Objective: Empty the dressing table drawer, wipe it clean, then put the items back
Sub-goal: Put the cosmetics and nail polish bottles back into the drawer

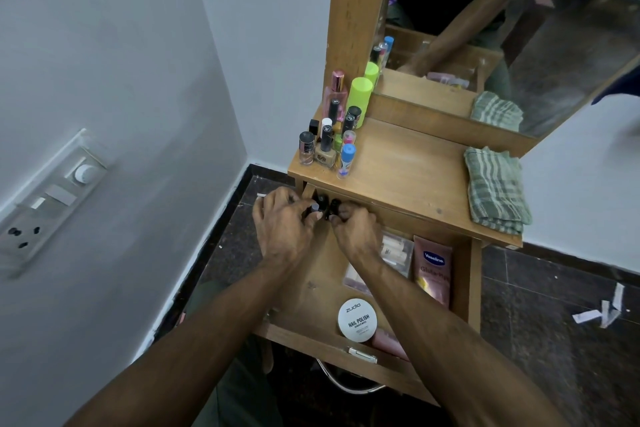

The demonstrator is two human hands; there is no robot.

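The wooden drawer (pixel 304 336) of the dressing table stands pulled out below the tabletop (pixel 408 170). At its far left corner my left hand (pixel 282 230) grips a small dark bottle (pixel 320 201), and my right hand (pixel 355 230) pinches another small dark bottle (pixel 335 206) beside it. In the drawer lie a round white nail polish remover tin (pixel 357 320), a pink Vaseline tube (pixel 433 269), a clear box of small items (pixel 396 251) and a pink item (pixel 389 343) at the front. Several bottles (pixel 332 135) stand on the tabletop's left end, among them a green can (pixel 360 97).
A folded green checked cloth (pixel 495 189) lies on the tabletop's right end. The mirror (pixel 502 28) rises behind it. A wall with a switch panel (pixel 48 198) is close on the left. Paper scraps (pixel 602 312) lie on the dark floor at the right.
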